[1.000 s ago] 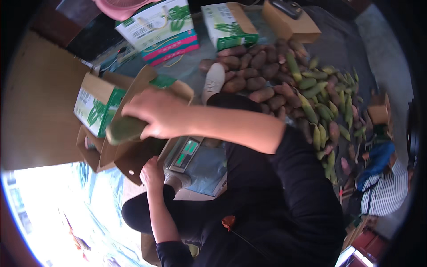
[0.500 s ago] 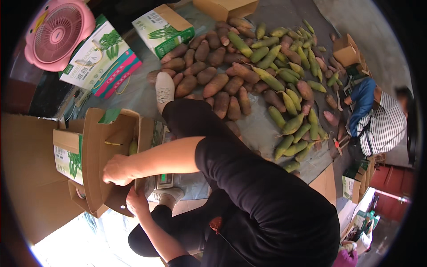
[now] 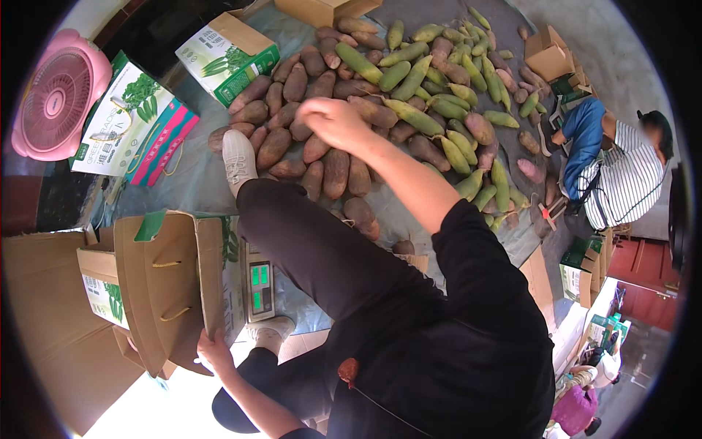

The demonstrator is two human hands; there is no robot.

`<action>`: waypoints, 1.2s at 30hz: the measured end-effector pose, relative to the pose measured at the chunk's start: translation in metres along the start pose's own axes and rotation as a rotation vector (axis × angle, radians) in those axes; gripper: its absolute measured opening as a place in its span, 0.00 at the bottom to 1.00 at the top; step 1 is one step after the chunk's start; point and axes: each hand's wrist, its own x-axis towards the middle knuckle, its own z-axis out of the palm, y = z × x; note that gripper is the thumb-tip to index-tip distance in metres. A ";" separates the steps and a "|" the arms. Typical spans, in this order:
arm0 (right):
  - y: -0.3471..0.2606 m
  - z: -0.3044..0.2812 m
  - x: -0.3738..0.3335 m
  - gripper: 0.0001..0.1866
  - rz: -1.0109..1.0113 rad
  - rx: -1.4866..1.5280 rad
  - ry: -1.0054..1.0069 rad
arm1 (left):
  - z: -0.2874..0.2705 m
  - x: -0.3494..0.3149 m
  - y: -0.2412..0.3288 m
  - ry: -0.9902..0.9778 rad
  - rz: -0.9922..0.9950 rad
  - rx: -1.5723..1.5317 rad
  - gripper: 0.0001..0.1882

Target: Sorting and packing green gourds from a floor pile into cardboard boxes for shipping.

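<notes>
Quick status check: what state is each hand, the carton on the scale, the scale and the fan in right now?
Left hand: gripping the lower flap edge of the carton.
Right hand: stretched over the brown and green fruit pile, fingers curled down; whether it holds one, cannot tell.
Brown cardboard carton with green print: flaps open, sitting on the scale.
Digital scale: display lit green.
Pink fan: lying on the floor.
</notes>
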 end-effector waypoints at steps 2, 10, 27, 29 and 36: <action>0.046 -0.025 -0.018 0.14 0.252 -0.418 -0.101 | -0.001 0.000 -0.009 -0.015 0.018 -0.034 0.08; 0.206 -0.102 -0.102 0.15 0.715 -0.875 -0.051 | -0.005 0.001 0.002 -0.043 -0.099 0.076 0.10; 0.247 -0.151 -0.131 0.23 0.929 -1.159 -0.148 | -0.003 0.004 0.003 -0.050 -0.166 0.120 0.14; 0.245 -0.148 -0.132 0.18 0.915 -1.241 -0.260 | -0.004 0.003 -0.003 -0.056 -0.171 0.110 0.15; 0.243 -0.141 -0.154 0.14 0.872 -1.143 -0.134 | -0.005 0.000 0.005 -0.043 -0.166 0.109 0.15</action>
